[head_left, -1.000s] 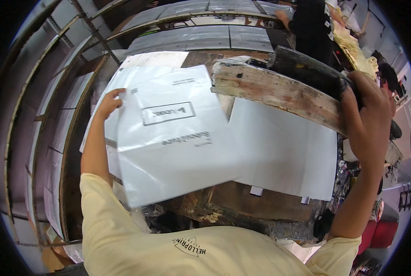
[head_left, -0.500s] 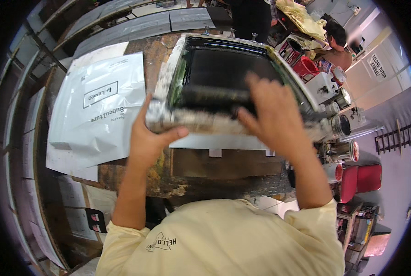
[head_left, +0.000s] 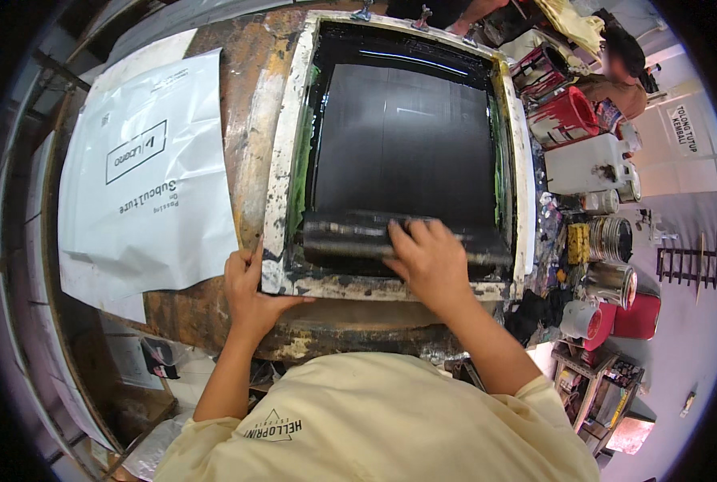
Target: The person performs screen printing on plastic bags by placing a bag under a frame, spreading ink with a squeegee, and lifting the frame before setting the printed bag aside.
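Observation:
A screen printing frame point(head_left: 275, 173) with white, ink-spotted edges lies on the worktable in front of me. Black ink coats its mesh point(head_left: 406, 136), with green along the inner sides. My right hand point(head_left: 431, 261) grips a long dark squeegee point(head_left: 338, 239) that rests across the near end of the mesh. At the frame's near left corner, my left hand point(head_left: 254, 296) holds on, its thumb along the near edge and its fingers by the left side. Just left of the frame lies a white plastic mailer bag point(head_left: 153, 233) with black print.
The worktable point(head_left: 234, 96) is stained wood. Ink cans and a red bucket point(head_left: 563, 116) crowd its right side, near a white jug point(head_left: 583, 161). A red chair point(head_left: 638, 316) stands beyond them. Drying racks point(head_left: 57, 321) run along the left. Another person point(head_left: 619, 80) is at the far right.
The frame's raised near edge has come down onto the table, covering most of the white sheet beneath. Both hands have moved down with it. My right hand still grips the squeegee.

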A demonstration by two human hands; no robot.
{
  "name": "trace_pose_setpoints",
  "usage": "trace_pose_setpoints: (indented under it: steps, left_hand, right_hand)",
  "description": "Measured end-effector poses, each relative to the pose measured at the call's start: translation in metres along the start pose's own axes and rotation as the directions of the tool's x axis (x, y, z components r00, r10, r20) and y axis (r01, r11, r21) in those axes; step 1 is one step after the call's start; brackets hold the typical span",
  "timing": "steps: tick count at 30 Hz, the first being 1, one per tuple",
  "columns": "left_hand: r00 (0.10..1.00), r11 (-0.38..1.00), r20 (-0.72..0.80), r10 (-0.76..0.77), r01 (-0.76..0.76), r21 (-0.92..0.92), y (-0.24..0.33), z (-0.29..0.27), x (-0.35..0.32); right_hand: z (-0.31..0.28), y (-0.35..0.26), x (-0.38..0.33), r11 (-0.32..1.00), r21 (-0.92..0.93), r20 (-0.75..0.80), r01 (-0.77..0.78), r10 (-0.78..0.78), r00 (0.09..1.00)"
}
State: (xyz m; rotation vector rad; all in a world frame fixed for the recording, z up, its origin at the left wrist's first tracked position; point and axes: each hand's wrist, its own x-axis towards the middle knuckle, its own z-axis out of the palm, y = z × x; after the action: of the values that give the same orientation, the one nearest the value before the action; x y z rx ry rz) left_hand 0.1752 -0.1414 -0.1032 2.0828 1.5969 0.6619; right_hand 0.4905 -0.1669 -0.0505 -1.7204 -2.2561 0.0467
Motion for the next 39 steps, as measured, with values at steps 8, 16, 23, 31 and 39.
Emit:
trace_pose_setpoints:
  steps: [8,16,23,31,39]
  left_hand:
    - [1.000,1.000,0.024,0.000,0.000,0.013,-0.006,-0.003,0.000]
    - [0.991,0.950,-0.102,-0.088,0.052,-0.309,0.000,0.009,-0.018]
    - [0.981,0.976,-0.194,0.021,-0.062,-0.209,0.001,0.017,-0.021]
    - [0.973,0.967,-0.225,0.043,-0.097,-0.235,0.002,0.018,-0.021]
    - [0.985,0.830,-0.164,-0.058,-0.043,-0.556,0.011,0.018,-0.021]
  right_hand:
    - [0.041,0.125,0.167,0.990,-0.141,-0.195,0.013,-0.041,0.980]
    - [-0.004,0.207,0.284,0.991,-0.108,0.130,0.081,-0.066,0.989]
    - [0.024,0.182,0.242,0.985,-0.167,-0.116,0.035,-0.055,0.992]
    - [-0.005,0.048,0.071,0.993,-0.114,-0.086,0.031,-0.041,0.995]
    - [-0.066,-0.029,-0.011,0.999,-0.024,0.064,-0.034,0.035,0.997]
